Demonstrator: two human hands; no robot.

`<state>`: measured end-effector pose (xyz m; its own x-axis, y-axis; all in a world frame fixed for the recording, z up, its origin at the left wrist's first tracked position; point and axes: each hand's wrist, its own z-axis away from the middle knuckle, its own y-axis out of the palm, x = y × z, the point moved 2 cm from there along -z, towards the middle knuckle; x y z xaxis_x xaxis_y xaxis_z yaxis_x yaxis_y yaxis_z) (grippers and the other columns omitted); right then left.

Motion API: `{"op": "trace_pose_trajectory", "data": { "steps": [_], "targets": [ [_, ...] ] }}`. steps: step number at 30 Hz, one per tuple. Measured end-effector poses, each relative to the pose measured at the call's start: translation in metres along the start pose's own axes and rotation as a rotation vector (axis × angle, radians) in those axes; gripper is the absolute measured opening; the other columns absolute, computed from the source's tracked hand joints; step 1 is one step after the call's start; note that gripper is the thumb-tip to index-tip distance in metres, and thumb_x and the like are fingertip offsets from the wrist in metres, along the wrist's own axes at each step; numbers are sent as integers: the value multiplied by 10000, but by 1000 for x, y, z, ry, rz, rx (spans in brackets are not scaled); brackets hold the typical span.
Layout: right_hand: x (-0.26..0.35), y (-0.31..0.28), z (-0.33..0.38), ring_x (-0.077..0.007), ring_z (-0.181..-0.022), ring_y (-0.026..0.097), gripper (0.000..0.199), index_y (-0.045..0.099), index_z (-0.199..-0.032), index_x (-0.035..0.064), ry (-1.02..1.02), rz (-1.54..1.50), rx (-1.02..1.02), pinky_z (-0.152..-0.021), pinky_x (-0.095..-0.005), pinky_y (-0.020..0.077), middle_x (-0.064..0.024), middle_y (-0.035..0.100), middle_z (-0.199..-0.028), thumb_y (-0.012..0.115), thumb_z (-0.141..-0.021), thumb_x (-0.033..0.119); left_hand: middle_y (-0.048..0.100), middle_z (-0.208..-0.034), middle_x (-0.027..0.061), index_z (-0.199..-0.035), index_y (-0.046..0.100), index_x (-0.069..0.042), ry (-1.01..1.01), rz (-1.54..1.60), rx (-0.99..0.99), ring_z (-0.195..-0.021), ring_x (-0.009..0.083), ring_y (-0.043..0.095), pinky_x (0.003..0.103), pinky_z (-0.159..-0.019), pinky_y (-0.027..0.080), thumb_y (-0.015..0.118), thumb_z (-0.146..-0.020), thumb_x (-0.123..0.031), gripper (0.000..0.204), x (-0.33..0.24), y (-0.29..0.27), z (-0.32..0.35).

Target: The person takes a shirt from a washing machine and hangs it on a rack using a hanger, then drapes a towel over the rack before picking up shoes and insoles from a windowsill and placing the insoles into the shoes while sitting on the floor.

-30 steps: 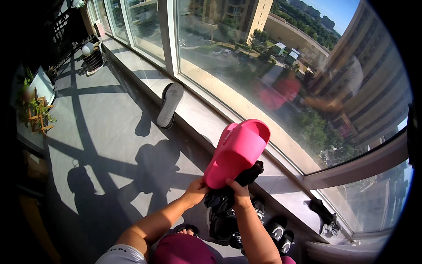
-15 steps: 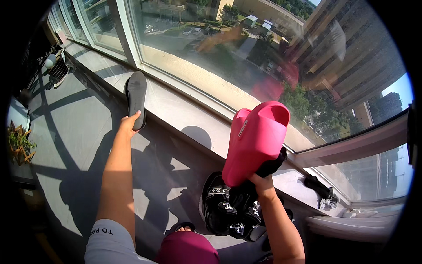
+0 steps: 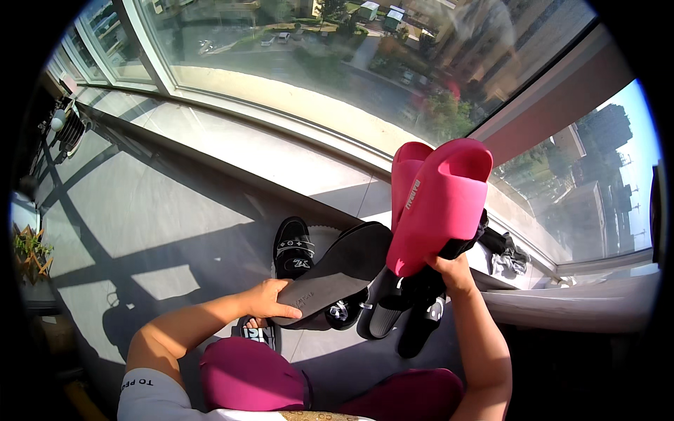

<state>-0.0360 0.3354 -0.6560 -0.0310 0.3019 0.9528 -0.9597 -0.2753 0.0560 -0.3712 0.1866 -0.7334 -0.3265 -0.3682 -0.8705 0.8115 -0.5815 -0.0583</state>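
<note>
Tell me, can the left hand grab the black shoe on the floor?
Probably not right away: the left hand is already holding a black slipper, which lies across the black shoe below.

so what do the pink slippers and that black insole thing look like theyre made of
The pink slippers in the right hand look like moulded foam or soft rubber: one solid colour, thick rounded edges, matte with a slight sheen in the sun. The black insole held by the left hand seems a thin, flat, dull foam or rubber sheet; which one cannot be told.
</note>
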Motion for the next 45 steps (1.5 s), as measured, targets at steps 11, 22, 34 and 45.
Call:
{"op": "trace_pose_trajectory", "data": {
  "steps": [11, 22, 34, 45],
  "targets": [
    [-53, -107, 82, -140, -848, 577, 464, 541, -1102, 30, 78, -116, -21, -745, -295, 483, -32, 595, -967, 727, -679, 75, 604, -1043, 222, -1349, 332, -123, -128, -753, 109, -959, 358, 592, 408, -817, 469, 699, -721, -253, 739, -23, 56, -58],
    [-108, -115, 129, -182, -1017, 549, 529, 515, -1192, 9, 159, -195, 78, -881, -341, 451, -74, 581, -1115, 693, -694, 25, 578, -1140, 227, -1332, 389, -83, -358, -866, 420, -1085, 331, 551, 374, -916, 433, 702, -534, -681, 1045, -7, 67, -109],
    [-226, -101, 166, -169, -960, 582, 454, 561, -1095, 37, 154, 15, -156, -849, -325, 465, -54, 619, -1040, 746, -682, 78, 649, -950, 185, -971, 644, -29, -186, -857, 219, -912, 326, 622, 384, -814, 483, 698, -521, -681, 794, -22, 84, -101],
    [-244, -80, 179, -168, -960, 567, 461, 537, -1119, 38, 205, -296, -335, -841, -324, 456, -38, 584, -1056, 694, -685, 40, 576, -1153, 201, -1193, 549, -56, -14, -948, 148, -1127, 374, 498, 413, -942, 424, 687, -548, -679, 907, -26, 70, -83]
  ]
}}
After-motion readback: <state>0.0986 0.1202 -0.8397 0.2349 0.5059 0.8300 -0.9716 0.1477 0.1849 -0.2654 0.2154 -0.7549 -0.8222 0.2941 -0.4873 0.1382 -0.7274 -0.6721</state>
